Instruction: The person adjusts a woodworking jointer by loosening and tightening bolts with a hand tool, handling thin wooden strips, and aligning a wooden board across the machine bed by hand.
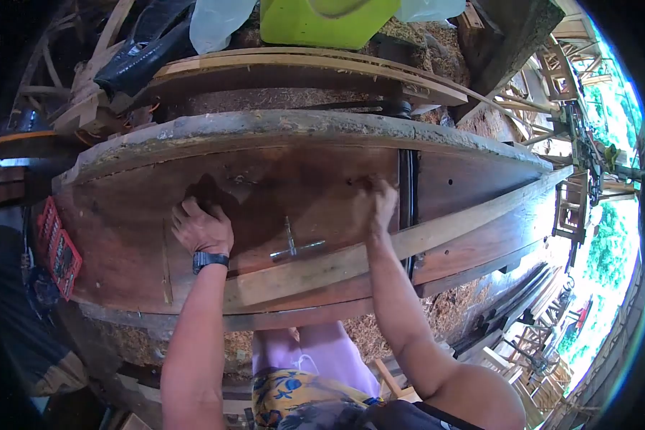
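Observation:
A reddish-brown wooden panel (322,190) lies across the bench in front of me. My left hand (202,228), with a dark watch on the wrist, rests on its left part with the fingers bent but apart, and holds nothing. Over the panel's right part, close to a dark crosswise strip (408,183), is my right hand (378,208). Its fingers are curled together and partly blurred; whatever they hold cannot be made out. Between the hands lies a T-shaped metal tool (294,249). A long pale wooden strip (301,278) runs slantwise beneath my right forearm.
A red case of small bits or sockets (57,247) sits at the panel's left end. A rough-edged board (265,123) borders the far side. Beyond it stand a yellow-green container (322,25) and wood shavings (437,50). Dark lengths of wood (509,304) lie at the lower right.

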Motion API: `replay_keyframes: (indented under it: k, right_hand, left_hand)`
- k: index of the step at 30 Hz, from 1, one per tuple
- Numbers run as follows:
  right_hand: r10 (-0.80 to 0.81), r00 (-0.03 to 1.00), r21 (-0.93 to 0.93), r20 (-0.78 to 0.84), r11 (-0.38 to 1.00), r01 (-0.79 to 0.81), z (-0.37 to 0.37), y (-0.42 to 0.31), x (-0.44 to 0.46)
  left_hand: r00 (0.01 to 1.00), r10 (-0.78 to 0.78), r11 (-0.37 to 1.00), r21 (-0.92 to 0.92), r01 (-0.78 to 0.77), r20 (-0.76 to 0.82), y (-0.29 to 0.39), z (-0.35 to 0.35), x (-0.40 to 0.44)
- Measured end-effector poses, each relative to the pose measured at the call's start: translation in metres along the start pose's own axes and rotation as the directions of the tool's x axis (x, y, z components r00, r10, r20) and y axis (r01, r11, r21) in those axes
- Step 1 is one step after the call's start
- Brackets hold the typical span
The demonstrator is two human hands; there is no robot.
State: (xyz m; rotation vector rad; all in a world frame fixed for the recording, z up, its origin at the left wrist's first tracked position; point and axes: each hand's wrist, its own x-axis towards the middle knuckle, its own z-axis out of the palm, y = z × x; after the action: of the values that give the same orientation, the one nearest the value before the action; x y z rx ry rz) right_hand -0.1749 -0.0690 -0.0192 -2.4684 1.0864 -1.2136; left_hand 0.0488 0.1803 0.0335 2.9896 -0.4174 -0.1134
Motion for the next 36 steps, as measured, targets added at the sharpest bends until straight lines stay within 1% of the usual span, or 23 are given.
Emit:
replay_keyframes:
  k: [2, 5, 7, 8, 10, 11, 12, 13, 14, 17, 18, 19, 21, 22, 24, 27, 29, 30, 32, 33, 34, 35, 36]
  right_hand:
    - [-0.078, 0.997, -0.038, -0.027, 0.996, 0.077, 0.004, 0.017, -0.013]
    - [0.093, 0.981, 0.076, 0.171, 0.991, -0.107, -0.004, 0.010, -0.001]
    - [0.139, 0.961, 0.072, 0.240, 0.984, -0.161, -0.021, -0.022, 0.021]
    - [0.155, 0.938, 0.048, 0.309, 0.983, -0.179, -0.013, 0.013, -0.002]
    - [0.184, 0.877, -0.007, 0.443, 0.979, -0.202, 0.000, 0.078, -0.049]
    - [0.189, 0.885, 0.175, 0.425, 0.942, -0.285, -0.008, 0.047, -0.023]
    - [0.194, 0.893, 0.361, 0.406, 0.864, -0.352, -0.017, 0.011, 0.005]
    - [0.199, 0.900, 0.527, 0.387, 0.754, -0.393, -0.027, -0.027, 0.035]
    - [0.095, 0.886, -0.005, 0.453, 0.995, -0.104, -0.033, -0.033, 0.041]
    - [-0.189, 0.959, 0.103, 0.213, 0.980, 0.171, -0.016, 0.009, 0.015]
    - [-0.163, 0.905, 0.094, 0.393, 0.986, 0.136, -0.028, 0.007, 0.024]
    - [-0.130, 0.819, 0.074, 0.559, 0.991, 0.107, -0.039, 0.004, 0.035]
    - [-0.277, 0.890, 0.117, 0.361, 0.961, 0.252, -0.024, 0.032, 0.017]
    - [-0.221, 0.957, 0.240, 0.188, 0.955, 0.174, -0.007, 0.047, -0.004]
    - [-0.251, 0.923, 0.188, 0.293, 0.961, 0.201, -0.011, 0.051, 0.012]
    - [-0.170, 0.886, 0.160, 0.431, 0.981, 0.110, -0.020, 0.044, 0.023]
    - [-0.166, 0.956, 0.115, 0.241, 0.983, 0.142, 0.000, 0.082, -0.011]
    - [-0.144, 0.938, 0.134, 0.316, 0.985, 0.106, -0.011, 0.059, 0.005]
    - [-0.023, 0.894, 0.178, 0.448, 0.982, -0.063, -0.017, 0.072, 0.006]
    - [-0.013, 0.914, 0.246, 0.406, 0.964, -0.096, -0.017, 0.061, 0.005]
    - [-0.002, 0.932, 0.317, 0.364, 0.941, -0.122, -0.016, 0.052, 0.004]
    - [0.009, 0.947, 0.387, 0.320, 0.912, -0.140, -0.014, 0.043, 0.003]
    - [-0.006, 0.939, 0.491, 0.344, 0.853, -0.174, -0.016, 0.033, 0.012]
  left_hand:
    - [1.000, 0.014, 1.000, -0.007, -0.014, 0.009, 0.000, 0.000, 0.002]
    - [0.965, 0.107, 0.994, 0.015, -0.106, -0.239, -0.006, 0.016, -0.001]
    - [0.968, 0.110, 0.994, 0.033, -0.105, -0.227, -0.008, 0.021, 0.001]
    - [0.972, 0.099, 0.995, 0.048, -0.091, -0.213, -0.008, 0.023, -0.004]
    - [0.993, 0.044, 0.998, 0.042, -0.039, -0.113, -0.005, 0.021, -0.006]
    - [1.000, 0.002, 1.000, -0.002, -0.002, -0.005, -0.001, 0.008, -0.002]
    - [0.993, -0.037, 0.998, -0.049, 0.042, 0.111, 0.001, -0.004, -0.003]
    - [0.993, -0.031, 0.998, -0.045, 0.036, 0.111, -0.001, -0.005, -0.003]
    - [0.993, -0.010, 0.999, -0.049, 0.016, 0.120, -0.002, -0.003, -0.002]
    - [0.994, -0.022, 0.994, -0.106, 0.034, 0.111, 0.003, -0.014, 0.000]
    - [0.986, -0.024, 0.988, -0.147, 0.049, 0.165, 0.003, -0.019, 0.002]
    - [0.991, -0.014, 0.990, -0.138, 0.032, 0.134, 0.002, -0.017, -0.002]
    - [0.999, 0.008, 0.993, -0.118, -0.002, 0.054, -0.001, -0.013, -0.003]
    - [0.998, 0.008, 0.992, -0.124, 0.000, 0.065, -0.001, -0.013, -0.005]
    - [0.998, -0.001, 0.990, -0.139, 0.010, 0.067, 0.001, -0.018, 0.000]
    - [0.988, -0.001, 0.985, -0.173, 0.028, 0.154, 0.000, -0.027, 0.003]
    - [0.993, 0.022, 0.988, -0.152, -0.004, 0.114, 0.000, -0.023, -0.005]
    - [0.997, 0.025, 0.991, -0.136, -0.015, 0.073, -0.001, -0.021, -0.001]
    - [0.999, 0.029, 0.993, -0.116, -0.026, 0.026, -0.001, -0.015, -0.007]
    - [1.000, 0.028, 0.994, -0.105, -0.028, -0.007, -0.001, -0.016, -0.003]
    - [0.999, 0.022, 0.985, -0.174, -0.014, 0.043, -0.002, -0.020, -0.001]
    - [0.998, 0.030, 0.984, -0.177, -0.021, 0.048, -0.001, -0.020, -0.004]
    - [0.999, 0.034, 0.983, -0.179, -0.026, 0.040, -0.001, -0.019, -0.005]
